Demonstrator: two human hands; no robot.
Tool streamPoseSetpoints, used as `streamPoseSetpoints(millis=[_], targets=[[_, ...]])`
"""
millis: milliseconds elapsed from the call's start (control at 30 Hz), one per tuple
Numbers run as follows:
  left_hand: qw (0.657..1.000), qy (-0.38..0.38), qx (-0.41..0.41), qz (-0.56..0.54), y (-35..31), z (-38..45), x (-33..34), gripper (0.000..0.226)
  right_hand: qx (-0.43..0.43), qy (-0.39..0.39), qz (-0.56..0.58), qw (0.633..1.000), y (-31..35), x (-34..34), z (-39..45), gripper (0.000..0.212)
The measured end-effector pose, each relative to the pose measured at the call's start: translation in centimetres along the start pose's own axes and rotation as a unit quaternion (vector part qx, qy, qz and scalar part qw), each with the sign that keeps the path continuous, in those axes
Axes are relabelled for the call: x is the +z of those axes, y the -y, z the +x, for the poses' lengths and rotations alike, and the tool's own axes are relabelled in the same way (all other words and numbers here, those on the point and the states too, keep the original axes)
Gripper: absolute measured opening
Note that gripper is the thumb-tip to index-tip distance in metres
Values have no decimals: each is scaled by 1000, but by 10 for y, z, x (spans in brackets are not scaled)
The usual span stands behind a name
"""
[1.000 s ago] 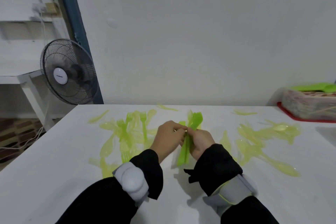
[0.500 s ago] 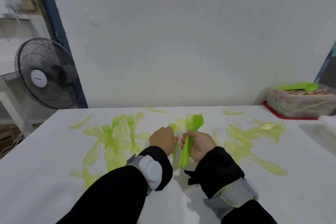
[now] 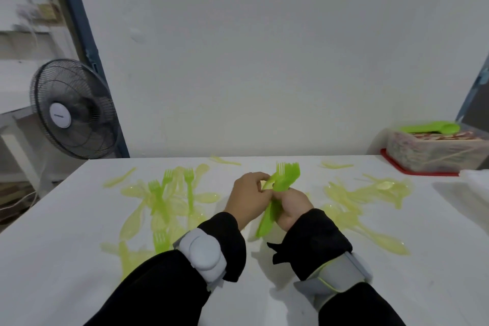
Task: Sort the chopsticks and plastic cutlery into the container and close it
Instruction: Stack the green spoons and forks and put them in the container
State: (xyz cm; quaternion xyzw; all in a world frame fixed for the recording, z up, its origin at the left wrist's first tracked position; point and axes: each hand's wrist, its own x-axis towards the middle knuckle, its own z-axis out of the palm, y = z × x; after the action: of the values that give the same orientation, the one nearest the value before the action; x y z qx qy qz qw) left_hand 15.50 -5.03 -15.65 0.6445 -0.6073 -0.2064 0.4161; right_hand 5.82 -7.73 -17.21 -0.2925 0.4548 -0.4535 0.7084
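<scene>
Since half a second ago, moved back in: left hand (image 3: 248,197) now pinching a pale piece against the green fork bundle (image 3: 277,193) gripped by right hand (image 3: 292,208). Container (image 3: 434,151) way off at 2 o'clock.

Plain utility or back room, not a furnished home space: bare white painted wall (image 3: 264,47) beyond the fingers, wide white tabletop (image 3: 53,246) under them. Black-caged round electric fan with white hub (image 3: 72,108) stands far left of the fingers beside a dark blue upright frame post (image 3: 87,42). Loose white cable (image 3: 16,200) trails on the floor, lower left.
</scene>
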Motion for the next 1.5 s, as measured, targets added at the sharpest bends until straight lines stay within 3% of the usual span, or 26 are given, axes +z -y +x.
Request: streamPoseSetpoints(millis=[100,267,500,733,1000,1300,1500], targets=[[999,-16,31,24,0,-4,3,38,-1,4,-23,1000,0,1,1,21],[1000,6,8,-20,7,-6,-3,33,-21,16,-21,999,1,9,4,23],[995,-54,-23,-76,24,-4,-14,27,-55,-21,-149,987,-9,30,12,13],[984,-44,-66,-157,44,4,-28,23,39,19,-19,999,-18,46,27,20],[981,-16,-63,-186,49,13,-36,18,78,72,40,994,-19,48,43,25],[984,40,-68,-162,63,24,-45,21,112,141,-36,983,-15,49,32,26],[992,29,-46,-110,61,36,-60,18,124,114,-52,984,-21,52,30,29]])
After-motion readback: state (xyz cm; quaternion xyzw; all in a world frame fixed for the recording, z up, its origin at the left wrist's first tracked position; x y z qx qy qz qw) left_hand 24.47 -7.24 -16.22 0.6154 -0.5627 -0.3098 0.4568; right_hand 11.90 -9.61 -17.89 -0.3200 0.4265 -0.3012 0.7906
